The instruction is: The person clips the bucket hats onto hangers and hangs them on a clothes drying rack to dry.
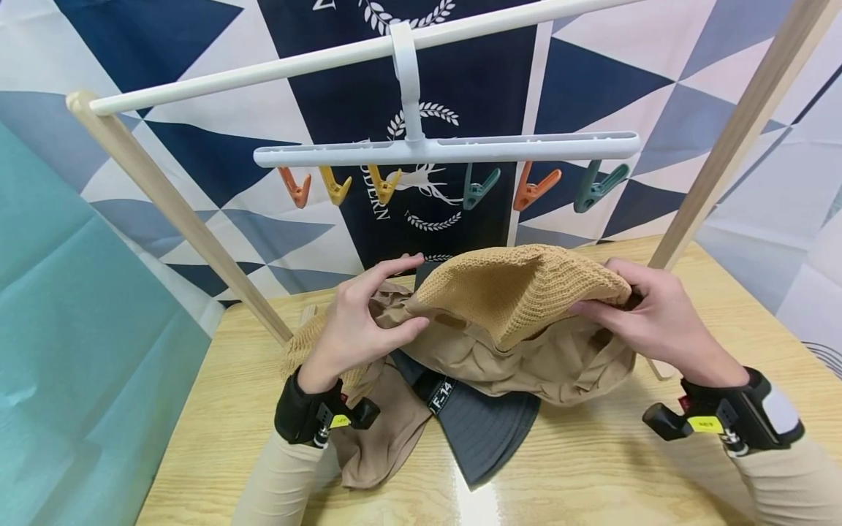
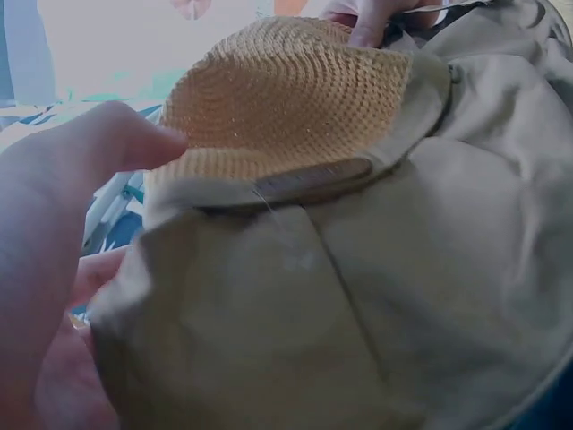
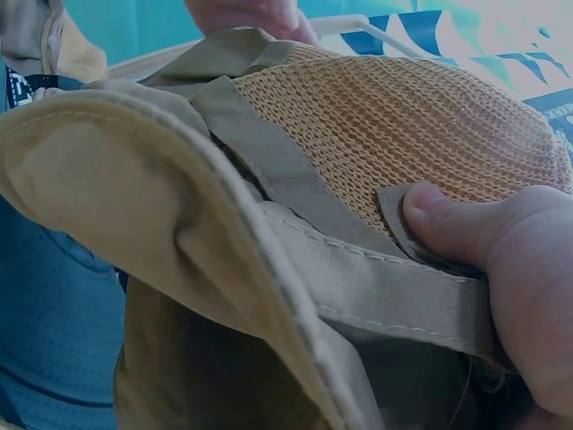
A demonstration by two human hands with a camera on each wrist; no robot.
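Observation:
A tan sun hat (image 1: 526, 285) with a knitted crown and a wide fabric brim is held up above the table in the head view. The right hand (image 1: 661, 314) grips its right side; in the right wrist view the thumb (image 3: 434, 210) presses on the fabric band beside the knit. At the hat's left side is the left hand (image 1: 358, 314), its thumb and fingers spread apart around the edge. Some left fingers are behind the brim in the left wrist view. Below lie a dark grey hat (image 1: 490, 416) labelled F-14 and another tan hat (image 1: 388, 438), partly covered by the left hand.
A white clip hanger (image 1: 447, 150) hangs from a white rail (image 1: 316, 66) on wooden posts (image 1: 177, 212). Orange, yellow and green clips (image 1: 476, 190) dangle from it. Behind stands a patterned cloth (image 1: 230, 175); the wooden table (image 1: 204, 409) lies below.

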